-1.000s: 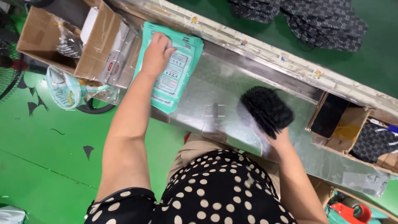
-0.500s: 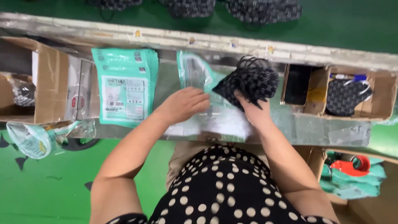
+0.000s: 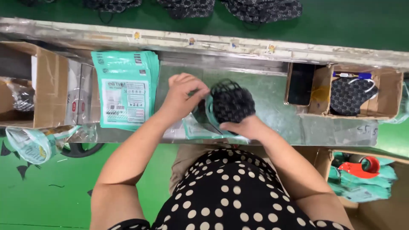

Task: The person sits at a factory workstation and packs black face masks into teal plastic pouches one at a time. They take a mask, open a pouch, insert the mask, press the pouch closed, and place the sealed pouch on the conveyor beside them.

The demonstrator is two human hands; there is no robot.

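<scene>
Between both hands, the black mask enters a teal pouch.

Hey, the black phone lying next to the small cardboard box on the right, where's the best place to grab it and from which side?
Probably by its two long edges, coming straight down from above. The black phone lies flat, screen up, on the metal bench. Its right edge sits against the small cardboard box, so a sideways approach looks blocked there; the left edge and near end look free for fingertips.
</scene>
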